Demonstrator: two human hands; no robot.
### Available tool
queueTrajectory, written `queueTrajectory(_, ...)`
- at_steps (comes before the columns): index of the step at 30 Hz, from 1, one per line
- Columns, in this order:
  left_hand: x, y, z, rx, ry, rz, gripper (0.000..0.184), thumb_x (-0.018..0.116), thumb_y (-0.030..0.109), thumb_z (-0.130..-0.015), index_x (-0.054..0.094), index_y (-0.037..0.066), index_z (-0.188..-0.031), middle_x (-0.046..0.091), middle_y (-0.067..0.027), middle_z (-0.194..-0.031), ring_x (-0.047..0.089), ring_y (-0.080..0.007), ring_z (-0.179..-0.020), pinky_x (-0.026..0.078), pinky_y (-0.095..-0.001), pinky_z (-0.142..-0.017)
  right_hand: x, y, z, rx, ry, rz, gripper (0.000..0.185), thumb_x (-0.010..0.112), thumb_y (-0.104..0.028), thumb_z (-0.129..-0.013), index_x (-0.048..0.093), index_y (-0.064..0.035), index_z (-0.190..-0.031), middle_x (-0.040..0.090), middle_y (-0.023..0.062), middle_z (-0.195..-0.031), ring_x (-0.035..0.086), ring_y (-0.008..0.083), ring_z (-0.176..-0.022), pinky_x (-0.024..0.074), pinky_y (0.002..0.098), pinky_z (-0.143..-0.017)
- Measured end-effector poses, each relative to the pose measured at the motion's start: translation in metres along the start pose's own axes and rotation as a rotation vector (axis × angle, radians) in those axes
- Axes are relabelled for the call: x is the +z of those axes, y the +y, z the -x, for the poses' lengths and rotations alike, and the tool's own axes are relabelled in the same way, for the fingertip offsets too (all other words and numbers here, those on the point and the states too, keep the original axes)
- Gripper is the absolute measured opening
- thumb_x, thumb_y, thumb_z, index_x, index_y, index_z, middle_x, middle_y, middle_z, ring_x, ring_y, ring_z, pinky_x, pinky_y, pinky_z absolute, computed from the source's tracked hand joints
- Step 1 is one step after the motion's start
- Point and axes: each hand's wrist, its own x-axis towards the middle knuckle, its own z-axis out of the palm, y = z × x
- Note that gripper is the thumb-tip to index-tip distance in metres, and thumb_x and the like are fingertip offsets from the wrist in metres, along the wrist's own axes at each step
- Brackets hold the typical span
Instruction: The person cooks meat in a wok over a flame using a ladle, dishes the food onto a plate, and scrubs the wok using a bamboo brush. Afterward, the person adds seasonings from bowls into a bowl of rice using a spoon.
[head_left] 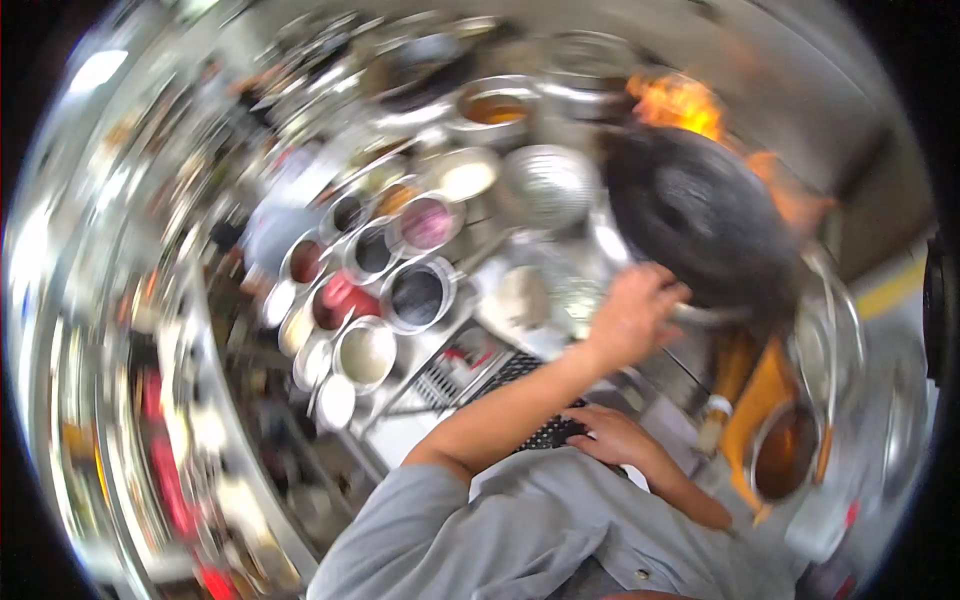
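My left hand (635,315) is closed on the near rim of a large dark wok (700,210), which is tilted and blurred by motion. Orange flames (685,105) rise behind the wok's far edge. Lower down, close to my body, my right hand (615,437) has its fingers apart beside a black perforated surface (550,432) and holds nothing that I can see. A silvery ribbed metal bowl (548,187) stands left of the wok.
Several round containers, one with white contents (366,354), cluster to the left. A pot with orange liquid (495,108) stands at the back. At the right are an orange cloth-like item (765,425) and a pot of brown liquid (786,452). Shelving at far left is blurred.
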Motion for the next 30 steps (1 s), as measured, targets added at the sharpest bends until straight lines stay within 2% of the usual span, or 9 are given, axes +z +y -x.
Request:
queueTrajectory(5,-0.079,0.019,0.153,-0.456,-0.079,-0.055,0.052,0.079,0.016,-0.075,0.061,0.006,-0.123,0.056,-0.0180,-0.122,0.054,-0.0369,-0.115,0.045,-0.0441,-0.098,0.041,-0.004,-0.012,-0.049,-0.040,-0.011,0.031,0.059,-0.015,-0.090,0.066,-0.0069,-0.120,0.067,0.0202,-0.105,0.065,0.0352,-0.096,0.0515,0.0428,-0.086)
queueTrajectory(8,-0.138,0.048,0.257,-0.706,0.043,-0.211,0.043,0.076,0.014,-0.078,0.062,0.002,-0.117,0.058,-0.0167,-0.116,0.057,-0.0362,-0.111,0.047,-0.0438,-0.096,0.073,0.008,-0.031,-0.135,-0.177,0.129,0.020,0.056,-0.010,-0.086,0.071,-0.0052,-0.098,0.068,0.0181,-0.092,0.066,0.0348,-0.090,0.0516,0.0425,-0.083)
queueTrajectory(9,-0.155,0.060,0.297,-0.782,0.110,-0.250,0.041,0.076,0.014,-0.079,0.063,0.001,-0.116,0.059,-0.0171,-0.115,0.058,-0.0374,-0.109,0.049,-0.0439,-0.094,0.090,0.007,-0.037,-0.114,-0.190,0.149,0.015,0.054,-0.007,-0.082,0.068,-0.0036,-0.080,0.068,0.0171,-0.084,0.066,0.0346,-0.087,0.0516,0.0427,-0.080)
queueTrajectory(13,-0.226,0.142,0.436,-1.212,0.221,-0.358,0.033,0.074,0.017,-0.086,0.065,0.003,-0.115,0.062,-0.0162,-0.109,0.062,-0.0364,-0.102,0.051,-0.0430,-0.088,0.152,-0.049,-0.060,-0.208,-0.388,0.304,0.012,0.055,-0.006,-0.081,0.067,-0.0026,-0.079,0.068,0.0160,-0.086,0.067,0.0332,-0.086,0.0524,0.0431,-0.077)
queueTrajectory(15,-0.241,0.182,0.499,-1.290,0.358,-0.486,0.032,0.075,0.018,-0.086,0.067,0.002,-0.112,0.064,-0.0164,-0.109,0.062,-0.0371,-0.101,0.052,-0.0423,-0.087,0.186,-0.078,-0.069,-0.369,-0.415,0.408,0.011,0.057,-0.008,-0.081,0.065,-0.0032,-0.077,0.067,0.0146,-0.084,0.066,0.0333,-0.084,0.0519,0.0439,-0.075)
queueTrajectory(17,-0.254,0.226,0.549,-1.366,0.419,-0.599,0.030,0.074,0.018,-0.086,0.067,0.002,-0.110,0.066,-0.0162,-0.105,0.065,-0.0354,-0.097,0.053,-0.0414,-0.085,0.225,-0.106,-0.077,-0.499,-0.387,0.276,0.004,0.062,-0.009,-0.082,0.063,-0.0046,-0.082,0.065,0.0130,-0.083,0.065,0.0322,-0.081,0.0515,0.0430,-0.073)
queueTrajectory(20,-0.255,0.277,0.604,-1.572,0.521,-0.598,0.030,0.074,0.020,-0.086,0.068,0.002,-0.109,0.067,-0.0172,-0.102,0.066,-0.0342,-0.094,0.053,-0.0423,-0.083,0.268,-0.152,-0.083,-0.627,-0.409,0.297,0.012,0.068,-0.014,-0.084,0.063,-0.0052,-0.089,0.064,0.0132,-0.084,0.064,0.0314,-0.082,0.0513,0.0422,-0.073)
queueTrajectory(22,-0.253,0.299,0.622,-1.604,0.548,-0.580,0.029,0.073,0.020,-0.087,0.068,0.002,-0.109,0.068,-0.0169,-0.100,0.067,-0.0322,-0.092,0.053,-0.0415,-0.082,0.288,-0.182,-0.081,-0.544,-0.484,0.304,0.016,0.065,-0.018,-0.087,0.063,-0.0042,-0.094,0.067,0.0159,-0.094,0.064,0.0352,-0.095,0.0504,0.0451,-0.082)
queueTrajectory(30,-0.263,0.279,0.643,-1.564,0.548,-0.359,0.028,0.073,0.020,-0.088,0.068,0.001,-0.108,0.068,-0.0159,-0.099,0.068,-0.0285,-0.091,0.053,-0.0396,-0.082,0.311,-0.213,-0.080,-0.434,-0.486,0.356,0.020,0.063,-0.021,-0.089,0.064,-0.0029,-0.097,0.067,0.0168,-0.096,0.065,0.0365,-0.094,0.0506,0.0462,-0.081)
